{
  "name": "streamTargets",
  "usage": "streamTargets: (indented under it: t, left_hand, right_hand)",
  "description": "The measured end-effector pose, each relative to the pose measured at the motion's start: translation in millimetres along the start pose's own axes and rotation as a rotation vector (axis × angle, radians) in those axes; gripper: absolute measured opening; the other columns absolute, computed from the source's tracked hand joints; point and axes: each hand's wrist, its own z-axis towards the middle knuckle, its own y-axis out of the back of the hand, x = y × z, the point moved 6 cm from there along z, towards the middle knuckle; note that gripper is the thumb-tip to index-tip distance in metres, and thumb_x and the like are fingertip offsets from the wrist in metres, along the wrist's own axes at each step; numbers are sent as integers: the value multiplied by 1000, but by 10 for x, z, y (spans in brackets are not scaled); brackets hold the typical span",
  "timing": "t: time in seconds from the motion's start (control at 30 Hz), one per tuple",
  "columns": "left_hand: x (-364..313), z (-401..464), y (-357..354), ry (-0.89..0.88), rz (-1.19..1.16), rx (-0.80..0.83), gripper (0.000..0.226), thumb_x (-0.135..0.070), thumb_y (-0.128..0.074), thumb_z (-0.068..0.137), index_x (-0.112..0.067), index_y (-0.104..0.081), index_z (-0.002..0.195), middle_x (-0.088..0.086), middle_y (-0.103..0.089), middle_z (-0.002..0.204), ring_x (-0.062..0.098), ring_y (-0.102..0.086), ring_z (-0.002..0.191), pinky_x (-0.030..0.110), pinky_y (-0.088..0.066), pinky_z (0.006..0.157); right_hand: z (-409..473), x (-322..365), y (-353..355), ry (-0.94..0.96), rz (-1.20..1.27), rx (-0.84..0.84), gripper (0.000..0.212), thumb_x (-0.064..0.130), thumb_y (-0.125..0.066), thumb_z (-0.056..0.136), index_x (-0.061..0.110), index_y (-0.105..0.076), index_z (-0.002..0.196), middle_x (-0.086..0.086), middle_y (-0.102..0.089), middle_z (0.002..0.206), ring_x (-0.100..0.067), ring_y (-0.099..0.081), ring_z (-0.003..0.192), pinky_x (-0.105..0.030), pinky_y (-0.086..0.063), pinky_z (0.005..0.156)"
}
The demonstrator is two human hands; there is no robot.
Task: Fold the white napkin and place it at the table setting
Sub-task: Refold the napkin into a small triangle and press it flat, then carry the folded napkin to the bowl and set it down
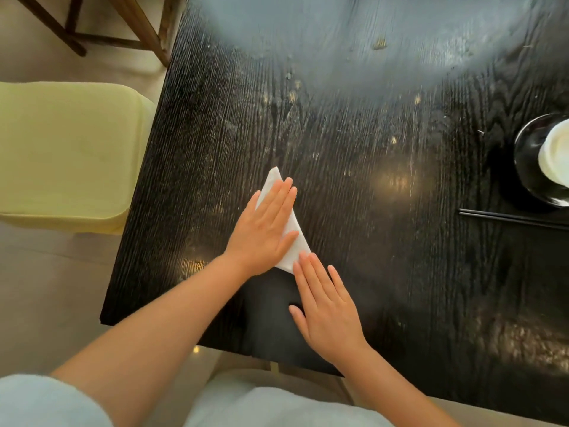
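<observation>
The white napkin (294,241) lies folded into a narrow triangle on the black wooden table (385,149), its point toward the far left. My left hand (264,223) rests flat on its middle with fingers stretched out, hiding much of the cloth. My right hand (326,306) lies flat on the table, and its fingertips touch the napkin's near corner. The table setting is at the right edge: a black plate (526,167) with a white bowl (555,155) on it, and black chopsticks (511,218) in front of the plate.
A pale yellow cushioned chair (64,155) stands left of the table. Wooden chair legs (147,29) show at the top left. The table's near edge runs just in front of my body. Crumbs and smears mark the tabletop.
</observation>
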Motion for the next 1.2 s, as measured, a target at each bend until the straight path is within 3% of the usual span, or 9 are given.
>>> streamTargets:
  t: [0.23, 0.37, 0.5, 0.63, 0.73, 0.9, 1.03, 1.13, 1.2]
  left_hand:
    - [86, -30, 70, -136, -47, 6, 61, -35, -26, 96, -3, -15, 147, 11, -11, 155, 21, -7, 144, 42, -8, 117]
    - [214, -196, 212, 332, -230, -158, 61, -28, -45, 92, -1, -25, 143, 18, -34, 147, 29, -28, 137, 45, -25, 111]
    - [148, -606, 349, 638, -301, -270, 38, -20, -59, 87, -8, -53, 123, 11, -56, 113, 25, -50, 104, 37, -48, 79]
    - [296, -722, 297, 825, -588, -153, 30, -23, -62, 86, -12, -57, 113, 3, -57, 101, 10, -50, 85, 12, -33, 62]
    - [368, -704, 294, 827, -650, -92, 21, -20, -66, 81, -9, -62, 99, 1, -58, 88, 6, -48, 70, 10, -30, 55]
    - [336, -688, 371, 766, -683, -89, 8, -17, -64, 82, -15, -61, 90, 1, -60, 90, 5, -51, 71, 11, -34, 55]
    - [292, -691, 591, 666, -766, -147, 5, -9, -57, 85, -14, -57, 86, -1, -61, 84, 7, -55, 75, 5, -41, 61]
    - [257, -631, 782, 511, -755, -168, 9, -6, -56, 85, -14, -58, 87, -1, -62, 81, 9, -57, 76, 13, -41, 65]
    - [238, -565, 865, 427, -740, -176, 10, -8, -56, 86, -16, -60, 89, -5, -62, 83, 7, -57, 79, 14, -42, 66]
  right_hand:
    - [-7, 39, 17, -35, 10, 7, 68, 48, -30, 93, 8, -19, 147, -9, -16, 155, -20, 0, 145, -39, -5, 115]
    - [3, 74, 68, -73, 6, 34, 68, 50, -28, 93, 7, -22, 147, -10, -16, 156, -21, -1, 145, -42, -9, 114]
    - [7, 119, 153, -93, -7, -10, 64, 49, -30, 93, 9, -34, 143, -9, -29, 152, -23, -17, 143, -48, -13, 113]
    - [148, 111, 452, -95, -11, -198, 33, 36, -41, 90, 17, -61, 109, -5, -60, 119, -23, -55, 110, -51, -25, 107]
    - [422, 71, 692, -61, -76, -310, 4, 20, -62, 80, 17, -61, 78, -2, -62, 79, -23, -58, 78, -48, -31, 99]
    - [1156, 9, 1035, 82, -151, -388, 22, 7, -70, 67, 14, -63, 87, -6, -58, 79, -27, -53, 75, -40, -39, 76]
    - [1513, -16, 1171, 299, -150, 66, 59, 11, -55, 85, 30, -38, 139, -1, -33, 149, -23, -16, 142, -56, -3, 112]
    - [1637, -85, 1271, 309, -117, 334, 45, 18, -55, 85, 34, -52, 127, 7, -45, 139, -18, -24, 139, -61, 8, 109]
    - [1665, -161, 1312, 304, -98, 418, 34, 19, -58, 82, 32, -61, 113, 7, -57, 121, -19, -43, 122, -59, -8, 110]
